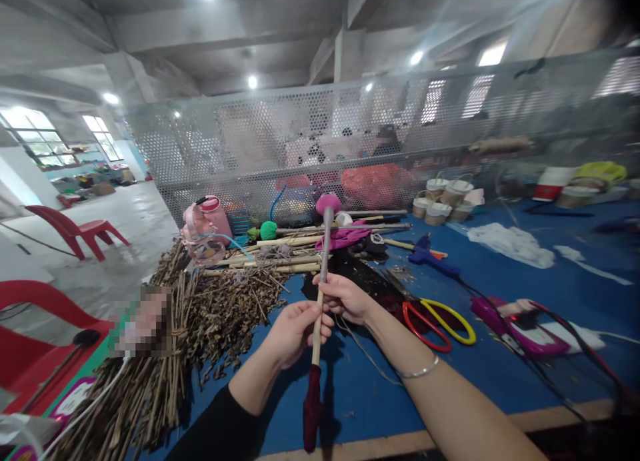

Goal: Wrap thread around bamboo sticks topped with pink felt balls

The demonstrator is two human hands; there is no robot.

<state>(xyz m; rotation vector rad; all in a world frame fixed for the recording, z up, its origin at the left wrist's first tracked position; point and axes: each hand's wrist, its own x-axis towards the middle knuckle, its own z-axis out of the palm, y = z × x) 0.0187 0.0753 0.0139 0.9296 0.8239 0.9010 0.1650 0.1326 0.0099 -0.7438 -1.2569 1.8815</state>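
Note:
A thin wooden stick (317,344) stands tilted before me, bare at its middle. Its upper part is wrapped in grey material (326,244), with a round pink disc-like piece (328,204) at the top. Dark red cloth (313,408) covers the lower end. My left hand (297,331) pinches the stick at its bare middle. Just above, my right hand (347,298) grips it near the lower edge of the grey wrapping. A thin grey thread (367,354) trails over the table below my right hand. Some fingers are hidden behind the stick.
Scissors (445,324) with red and yellow handles and a blue glue gun (429,256) lie right on the blue table (505,264). Dried stalks (150,394) cover the left side. Sticks, a green ball (269,230) and a perforated screen (240,138) stand behind.

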